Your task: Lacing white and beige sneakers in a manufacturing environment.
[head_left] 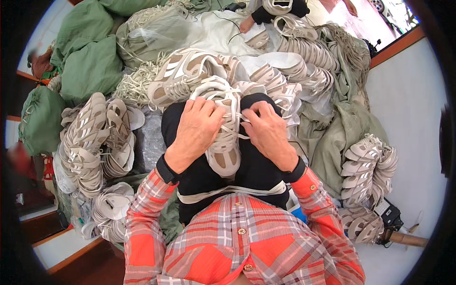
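A beige and white sneaker upper (224,159) lies across my lap, toe toward me, with a pale shoelace (231,128) threaded through part of its front. My left hand (197,127) grips its left side near the eyelets, fingers curled over the edge. On the other side, my right hand (267,130) pinches the lace close to the eyelets, thumb and forefinger together. Just beyond the upper, more sneaker uppers (183,71) rest over my knees. A bundle of cream laces (235,191) stretches across my thighs.
Nested stacks of uppers stand at the left (85,147), far right (304,54) and right (365,166). Loose laces (142,83) heap beyond my left knee. Green sacks (90,61) fill the far left. Another person's hand (246,24) shows at the back. A white wall (413,104) bounds the right.
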